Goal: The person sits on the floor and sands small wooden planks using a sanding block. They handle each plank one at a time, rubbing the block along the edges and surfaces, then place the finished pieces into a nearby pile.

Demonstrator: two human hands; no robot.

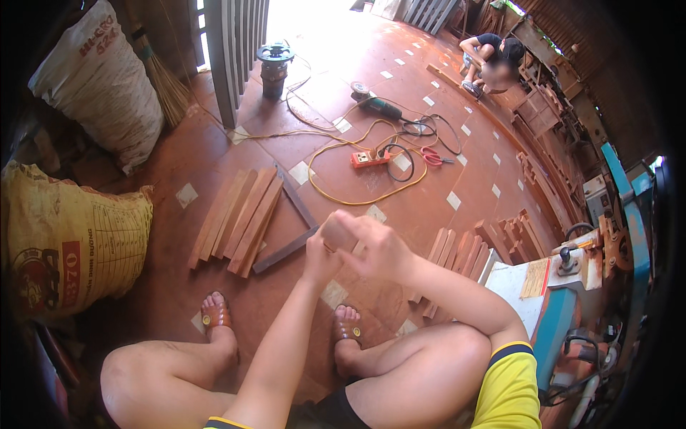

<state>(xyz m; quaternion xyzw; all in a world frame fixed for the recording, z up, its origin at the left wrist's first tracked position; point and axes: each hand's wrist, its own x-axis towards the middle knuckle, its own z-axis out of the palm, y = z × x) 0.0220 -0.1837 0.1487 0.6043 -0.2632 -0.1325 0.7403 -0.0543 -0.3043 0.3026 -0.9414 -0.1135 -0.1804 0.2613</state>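
Observation:
In front of my knees, my left hand (321,254) is closed around a small brown piece that looks like wood (334,233). My right hand (377,249) meets it from the right, with curled fingers over its upper end and the thumb on the near side; this hand is slightly blurred. Most of the piece is hidden by my fingers. Beyond my hands, a dark L-shaped wooden frame (284,252) lies on the floor beside a row of reddish wooden strips (239,218).
An angle grinder (379,106), an orange power strip (369,158), red-handled scissors (431,157) and looping cords lie ahead. A dark power tool (274,75) stands near the slatted gate. Sacks (86,239) stand left; more strips (457,250) and a machine (522,286) are right. A person (493,53) crouches far right.

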